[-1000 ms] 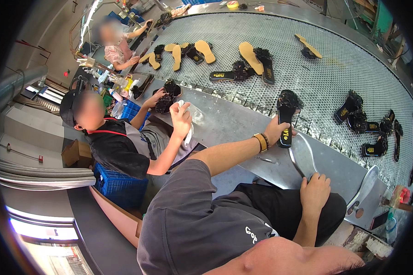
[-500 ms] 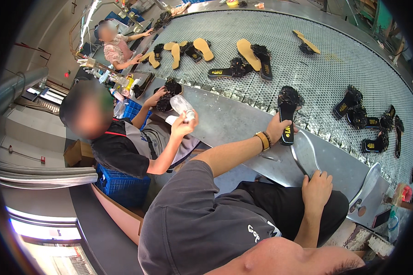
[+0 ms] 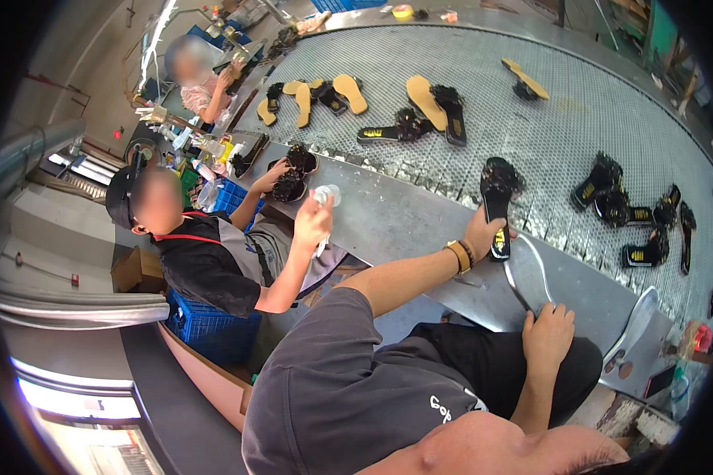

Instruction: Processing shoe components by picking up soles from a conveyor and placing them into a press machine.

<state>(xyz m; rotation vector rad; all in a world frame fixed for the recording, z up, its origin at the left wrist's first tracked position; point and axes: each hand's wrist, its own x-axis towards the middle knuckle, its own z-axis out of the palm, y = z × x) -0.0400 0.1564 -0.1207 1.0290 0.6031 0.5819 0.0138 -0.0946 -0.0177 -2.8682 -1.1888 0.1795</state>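
At the far left a co-worker in a cap sits beside a blue crate (image 3: 214,336), holding a small clear bottle (image 3: 325,195) up in one raised hand while the other hand touches black sandals (image 3: 293,176) at the belt's edge. Farther back, a 2nd co-worker in pink works near tan soles (image 3: 305,99) lying on the mesh belt (image 3: 578,119).

The person's left hand (image 3: 482,231) reaches out over the metal ledge (image 3: 396,218) to the belt's near edge, fingers closed on the heel end of a black sandal (image 3: 497,202). That sandal lies lengthwise on the mesh, its beaded strap end pointing away and its yellow-marked heel under the hand. A yellow band sits on the wrist.

To the right, the right hand (image 3: 548,336) rests near the lap, fingers curled round the lower end of a shiny metal last (image 3: 527,273), which rises from the hand toward the ledge, just beside the sandal's heel. The 2 hands are apart, each clamped on its own thing.

Farther right, more black sandals (image 3: 634,214) lie scattered on the mesh, and a pale sole (image 3: 634,324) leans at the ledge by the right knee.
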